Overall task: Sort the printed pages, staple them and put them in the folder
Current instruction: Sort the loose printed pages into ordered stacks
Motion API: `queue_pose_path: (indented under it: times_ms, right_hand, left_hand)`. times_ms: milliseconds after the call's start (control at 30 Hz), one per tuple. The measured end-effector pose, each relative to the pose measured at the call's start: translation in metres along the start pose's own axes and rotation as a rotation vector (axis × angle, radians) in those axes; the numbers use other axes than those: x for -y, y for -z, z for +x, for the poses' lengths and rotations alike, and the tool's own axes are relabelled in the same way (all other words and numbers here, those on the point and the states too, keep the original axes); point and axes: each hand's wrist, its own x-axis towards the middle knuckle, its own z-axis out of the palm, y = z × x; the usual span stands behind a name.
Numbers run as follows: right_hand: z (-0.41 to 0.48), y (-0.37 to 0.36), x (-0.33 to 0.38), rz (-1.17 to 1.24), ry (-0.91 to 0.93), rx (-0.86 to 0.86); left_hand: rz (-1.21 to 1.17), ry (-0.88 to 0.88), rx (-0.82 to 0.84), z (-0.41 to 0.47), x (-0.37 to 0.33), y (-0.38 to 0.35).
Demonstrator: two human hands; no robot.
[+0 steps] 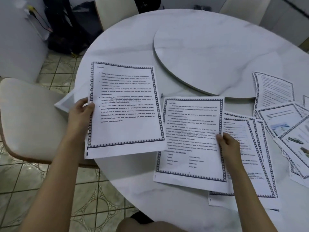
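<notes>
Printed dark-bordered white pages (pixel 260 164) fan across the near right of the round white table (pixel 184 39); my left hand (pixel 82 113) and right hand (pixel 228 144) each pinch one by its edge, where a slip could scramble their order.

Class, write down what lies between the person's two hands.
In the head view, two printed pages: the left page, held by the left hand, and the right page, held by the right hand.

- pages (pixel 124 108): matt white paper, printed
- surface (pixel 133 186): smooth, glossy, marble-look white
- turntable (pixel 217 52): same polished finish
- chair (pixel 30 118): smooth cream upholstery
- floor (pixel 55 195): glossy patterned tiles
</notes>
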Motion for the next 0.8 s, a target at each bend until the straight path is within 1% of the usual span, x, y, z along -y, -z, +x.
queue_pose_path:
  times_ms: [167,267,333,500,633,700,800]
  right_hand:
    - [-0.015,0.001,-0.011,-0.013,-0.015,0.022]
    - [-0.015,0.004,-0.015,-0.044,-0.029,0.025]
    - [-0.015,0.005,-0.015,-0.073,-0.04,0.027]
    - [-0.015,0.004,-0.014,-0.168,0.0,0.033]
    - [-0.016,0.003,-0.01,-0.26,0.026,0.042]
    - [-0.016,0.002,-0.007,-0.272,0.035,-0.023]
    - [-0.015,0.008,-0.004,-0.273,0.058,-0.092]
  left_hand:
    - [0.064,0.058,0.025,0.014,0.022,-0.014]
    - [0.203,0.095,0.0,0.023,0.037,-0.016]
    - [0.321,0.086,-0.031,0.026,0.044,-0.016]
    - [0.441,0.014,-0.09,0.026,0.046,-0.021]
    - [0.498,-0.101,-0.116,0.019,0.045,-0.024]
    - [0.525,-0.158,-0.098,0.01,0.044,-0.027]
    - [0.537,-0.259,-0.012,-0.01,0.042,-0.037]
